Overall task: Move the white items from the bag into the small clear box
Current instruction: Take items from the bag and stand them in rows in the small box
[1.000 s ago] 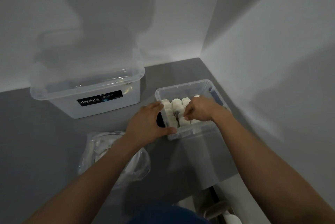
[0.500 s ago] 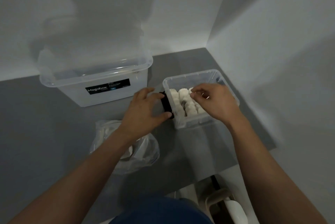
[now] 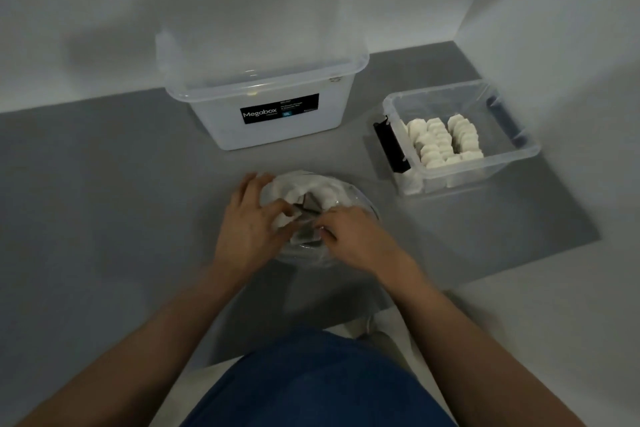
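A clear plastic bag (image 3: 360,205) lies on the grey mat in front of me, with white items (image 3: 304,188) showing through its open top. My left hand (image 3: 247,222) holds the bag's left side, fingers curled over it and thumb at the opening. My right hand (image 3: 353,236) pinches the plastic at the opening's near right edge. The small clear box (image 3: 519,155) stands to the right, apart from both hands, with several white items (image 3: 443,142) in rows inside it.
A large translucent Megabox container (image 3: 277,122) with its lid on stands behind the bag against the wall. The small box has a black clip (image 3: 389,146) on its left side and sits near the right wall. The grey mat (image 3: 104,201) ends near my lap.
Both hands have left the small clear box and moved back left to the bag. My view has swung left, so the box now sits at the right.
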`<state>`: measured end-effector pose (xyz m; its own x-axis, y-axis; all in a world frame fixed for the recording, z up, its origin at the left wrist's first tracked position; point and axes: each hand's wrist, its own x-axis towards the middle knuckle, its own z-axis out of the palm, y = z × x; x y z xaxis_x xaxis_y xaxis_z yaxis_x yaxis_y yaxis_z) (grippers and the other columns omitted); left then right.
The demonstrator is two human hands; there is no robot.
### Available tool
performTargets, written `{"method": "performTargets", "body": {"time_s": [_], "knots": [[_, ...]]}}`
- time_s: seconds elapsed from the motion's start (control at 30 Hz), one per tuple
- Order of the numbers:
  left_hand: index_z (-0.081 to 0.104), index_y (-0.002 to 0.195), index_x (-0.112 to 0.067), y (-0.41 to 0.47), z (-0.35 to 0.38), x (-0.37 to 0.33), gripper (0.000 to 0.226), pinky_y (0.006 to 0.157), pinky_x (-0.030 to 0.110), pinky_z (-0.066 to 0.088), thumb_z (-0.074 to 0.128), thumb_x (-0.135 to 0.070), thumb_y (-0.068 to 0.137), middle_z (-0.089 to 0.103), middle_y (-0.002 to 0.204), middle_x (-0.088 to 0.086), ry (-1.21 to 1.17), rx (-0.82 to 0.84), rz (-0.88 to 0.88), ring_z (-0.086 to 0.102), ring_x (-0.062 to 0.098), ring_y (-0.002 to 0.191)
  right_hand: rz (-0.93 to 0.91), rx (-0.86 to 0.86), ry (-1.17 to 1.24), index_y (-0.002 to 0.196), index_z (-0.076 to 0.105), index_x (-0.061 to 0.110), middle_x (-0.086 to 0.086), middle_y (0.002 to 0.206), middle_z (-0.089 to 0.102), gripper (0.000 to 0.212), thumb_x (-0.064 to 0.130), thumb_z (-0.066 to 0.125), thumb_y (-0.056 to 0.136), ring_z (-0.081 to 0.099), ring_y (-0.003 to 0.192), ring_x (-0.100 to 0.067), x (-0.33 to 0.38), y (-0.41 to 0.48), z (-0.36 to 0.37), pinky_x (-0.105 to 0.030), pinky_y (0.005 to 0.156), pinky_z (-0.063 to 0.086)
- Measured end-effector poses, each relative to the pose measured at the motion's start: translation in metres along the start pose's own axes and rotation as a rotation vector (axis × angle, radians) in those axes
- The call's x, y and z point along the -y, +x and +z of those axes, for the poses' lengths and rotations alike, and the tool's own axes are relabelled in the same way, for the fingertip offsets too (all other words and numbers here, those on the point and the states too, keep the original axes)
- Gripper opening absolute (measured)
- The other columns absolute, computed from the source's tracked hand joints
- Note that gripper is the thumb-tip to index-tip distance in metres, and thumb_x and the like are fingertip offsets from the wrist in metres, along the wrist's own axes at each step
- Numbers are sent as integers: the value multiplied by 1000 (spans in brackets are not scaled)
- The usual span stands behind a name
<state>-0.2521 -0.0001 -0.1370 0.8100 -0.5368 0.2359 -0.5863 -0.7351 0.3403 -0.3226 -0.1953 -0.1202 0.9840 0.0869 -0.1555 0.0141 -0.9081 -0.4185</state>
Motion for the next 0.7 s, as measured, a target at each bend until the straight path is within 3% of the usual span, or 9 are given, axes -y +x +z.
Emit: {"method": "performTargets", "body": {"time_s": [0.1,0.2,0.33,0.43,0.6,0.7], "knots": [[64,124,-30,-2,6,10,47,105,60,44,73,-43,80,40,151,14,123,276,-91,39,45,138,116,20,-134,105,73,20,-3,103,72,26,27,48,99,67,95,-27,-3,2,8,-39,79,55],[52,141,-26,4,6,6,55,95,52,52,67,-30,88,43,147,11,-17,313,-187,53,40,122,211,-2,-159,106,72,16,-6,105,70,24,30,55,97,66,99,-30,-5,6,7,-36,79,52],[50,141,-16,11,4,-1,55,81,48,57,59,-7,88,41,143,12,-172,264,-148,63,38,102,303,13,-115,87,72,21,-2,95,70,26,43,60,91,66,92,-26,-5,11,7,-34,76,51],[45,145,-9,11,7,-3,67,85,43,55,60,3,81,36,148,16,-220,280,-123,61,40,107,362,0,-88,72,60,26,2,90,69,25,47,62,85,66,88,-24,0,12,14,-33,74,49],[42,149,-10,7,9,-6,69,94,34,49,66,-7,84,33,149,15,-330,309,-173,60,36,113,422,-51,-25,97,70,35,10,99,74,18,44,69,81,68,101,-19,6,15,21,-37,90,48],[45,147,-15,3,8,-4,68,96,39,51,71,-14,84,35,146,16,-380,295,-154,59,38,114,408,-91,1,98,68,36,10,95,75,16,39,69,83,70,97,-18,8,14,20,-33,86,47]]}}
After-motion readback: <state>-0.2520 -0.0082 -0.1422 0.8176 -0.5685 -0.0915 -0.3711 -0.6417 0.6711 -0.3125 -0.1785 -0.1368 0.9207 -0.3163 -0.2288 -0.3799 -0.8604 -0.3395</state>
